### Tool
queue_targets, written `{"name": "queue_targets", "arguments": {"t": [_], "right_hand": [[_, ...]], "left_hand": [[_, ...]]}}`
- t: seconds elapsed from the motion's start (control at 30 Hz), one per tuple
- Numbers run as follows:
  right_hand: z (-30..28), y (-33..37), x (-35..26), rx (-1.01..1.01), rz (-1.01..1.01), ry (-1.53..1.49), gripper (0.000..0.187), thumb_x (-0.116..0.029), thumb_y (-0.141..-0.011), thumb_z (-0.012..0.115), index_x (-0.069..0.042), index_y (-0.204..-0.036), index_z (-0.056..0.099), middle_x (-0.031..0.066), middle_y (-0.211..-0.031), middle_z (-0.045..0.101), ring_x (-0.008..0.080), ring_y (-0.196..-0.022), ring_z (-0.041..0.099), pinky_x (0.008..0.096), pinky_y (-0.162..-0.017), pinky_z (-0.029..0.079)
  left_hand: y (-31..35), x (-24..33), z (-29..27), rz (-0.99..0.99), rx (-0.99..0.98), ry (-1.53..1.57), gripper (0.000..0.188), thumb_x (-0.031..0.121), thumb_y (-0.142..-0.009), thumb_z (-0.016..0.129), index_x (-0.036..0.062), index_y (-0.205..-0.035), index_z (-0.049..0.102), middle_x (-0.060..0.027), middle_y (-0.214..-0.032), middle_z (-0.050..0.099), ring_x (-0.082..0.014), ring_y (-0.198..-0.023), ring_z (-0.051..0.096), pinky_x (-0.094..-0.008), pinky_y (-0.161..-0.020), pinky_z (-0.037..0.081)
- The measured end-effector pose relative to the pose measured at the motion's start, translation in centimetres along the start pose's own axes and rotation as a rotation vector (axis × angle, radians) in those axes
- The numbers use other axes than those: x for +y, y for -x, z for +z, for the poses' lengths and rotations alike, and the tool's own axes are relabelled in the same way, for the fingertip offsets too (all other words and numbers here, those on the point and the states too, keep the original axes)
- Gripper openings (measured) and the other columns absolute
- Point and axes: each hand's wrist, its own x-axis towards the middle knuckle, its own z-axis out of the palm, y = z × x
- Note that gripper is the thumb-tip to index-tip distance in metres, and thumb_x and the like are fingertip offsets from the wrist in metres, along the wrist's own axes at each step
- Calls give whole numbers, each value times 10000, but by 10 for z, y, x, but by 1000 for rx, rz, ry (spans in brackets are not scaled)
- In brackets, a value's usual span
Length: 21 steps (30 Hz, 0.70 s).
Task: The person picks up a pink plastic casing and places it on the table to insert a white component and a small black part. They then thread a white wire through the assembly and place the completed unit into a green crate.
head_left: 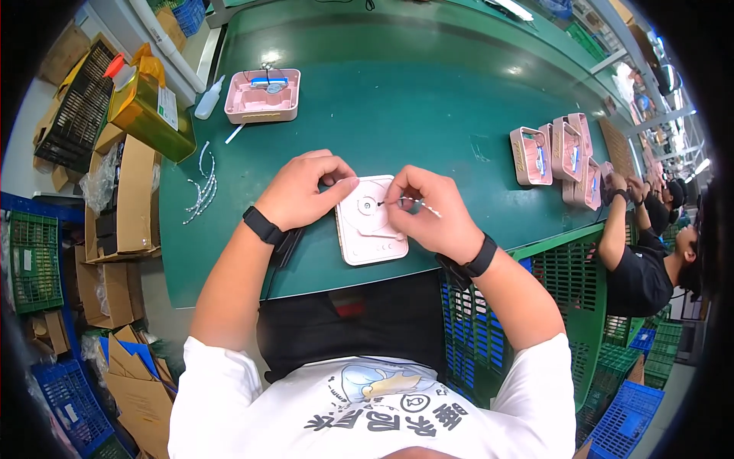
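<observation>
A pale pink rectangular panel (365, 249), with a round ring and small hole near its middle, lies on the table in front of me. My left hand (313, 187) is closed at its upper left edge, thumb pressing on the panel. Between the thumb and fingers of my right hand (434, 210) is a thin white strand with dark marks (417, 202). Its dark tip is by the panel's central ring. Similar patterned strands (202, 191) lie loose on the table at the left.
A pink housing (264, 113) and a white squeeze bottle (209, 98) stand at the far left, near a yellow-green can (149, 115). Several pink housings (566, 153) are grouped at the right. Green crates (562, 306) stand beside me; another person (646, 268) works farther right.
</observation>
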Motion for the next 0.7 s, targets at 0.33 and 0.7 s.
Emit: {"name": "queue_targets", "arguments": {"t": [0.33,0.7], "right_hand": [[13,-1,-1,28,65,-105,160,-1,-943,839,-38,-993,691,31,-1009,789,84,-925,710,279,-851,599],[3,3,-7,60,76,-82,156,-40,-945,876,-34,-1023,741,27,-1008,802,84,-912,709,274,-814,595]], "left_hand": [[0,2,2,7,7,-38,307,281,-995,884,11,-1128,825,-101,-995,741,-229,-908,703,-373,-831,581],[-1,4,2,-11,20,-17,301,271,-996,885,6,-1127,825,-100,-992,739,-220,-906,703,-362,-820,577]]}}
